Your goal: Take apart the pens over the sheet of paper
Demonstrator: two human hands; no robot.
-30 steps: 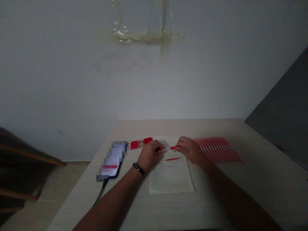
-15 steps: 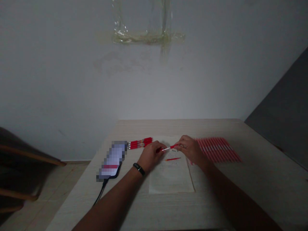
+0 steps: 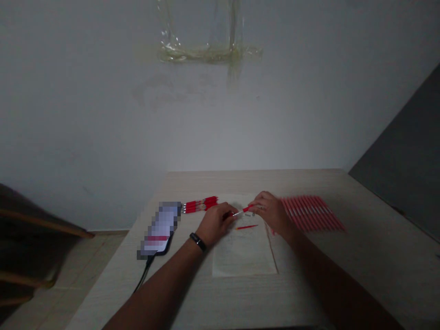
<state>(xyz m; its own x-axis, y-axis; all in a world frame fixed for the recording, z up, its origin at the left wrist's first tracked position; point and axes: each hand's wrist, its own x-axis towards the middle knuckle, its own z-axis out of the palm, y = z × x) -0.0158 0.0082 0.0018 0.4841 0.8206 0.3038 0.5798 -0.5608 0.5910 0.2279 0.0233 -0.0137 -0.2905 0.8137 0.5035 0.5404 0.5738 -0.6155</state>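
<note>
A slim red pen (image 3: 246,209) with a pale, shiny section runs between my two hands, slightly tilted, above a sheet of paper (image 3: 244,259). My left hand (image 3: 216,223) pinches its lower left end, and that end is mostly hidden by the fingers. The upper right end sits in the closed fingers of my right hand (image 3: 270,211). Just below the hands, a thin red ink refill (image 3: 247,227) with a yellowish tip lies on the paper. Small dark bits or marks (image 3: 250,215) show on the paper near my right fingers, too blurred to name.
Several red pens (image 3: 199,205) with silver ends lie together left of my left hand. Beside them is a phone (image 3: 161,229) with a cable (image 3: 142,277). A long row of red pens (image 3: 312,213) lies right of my right hand. The table (image 3: 254,176) meets the wall behind.
Both hands keep their hold on the pen. My right hand has shifted slightly up and left, and the small dark marks below it show a little more. The refill lies where it was.
</note>
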